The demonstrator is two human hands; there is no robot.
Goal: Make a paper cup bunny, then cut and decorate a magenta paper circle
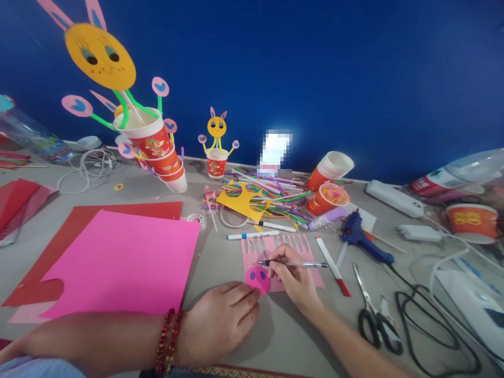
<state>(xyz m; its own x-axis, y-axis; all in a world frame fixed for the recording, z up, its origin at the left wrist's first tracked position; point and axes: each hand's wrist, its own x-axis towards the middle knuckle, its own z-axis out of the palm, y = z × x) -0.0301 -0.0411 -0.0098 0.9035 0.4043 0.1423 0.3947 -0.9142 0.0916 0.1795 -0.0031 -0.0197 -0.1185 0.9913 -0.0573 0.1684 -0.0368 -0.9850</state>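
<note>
A small pink paper circle (pixel 258 280) with two purple ovals lies on the table, partly over a light pink sheet (pixel 315 281) that has cut-out slits. My left hand (pixel 224 321) rests flat beside it, its fingertips pressing the circle's lower edge and nothing gripped in the palm that shows. In my right hand (pixel 289 273) a black-and-clear pen (pixel 309 264) is pinched, its tip just above the circle. A white marker with a blue end (pixel 252 235) lies behind the sheet, and a white marker with a red cap (pixel 333 266) lies to the right.
Large pink paper (pixel 129 262) covers red paper at left. Behind are decorated cups (pixel 155 147), a small figure cup (pixel 216 164), pipe cleaners (pixel 275 186) and yellow scrap (pixel 242 198). Scissors (pixel 368 302), a blue glue gun (pixel 360 236), cables and bottles stand or lie at right.
</note>
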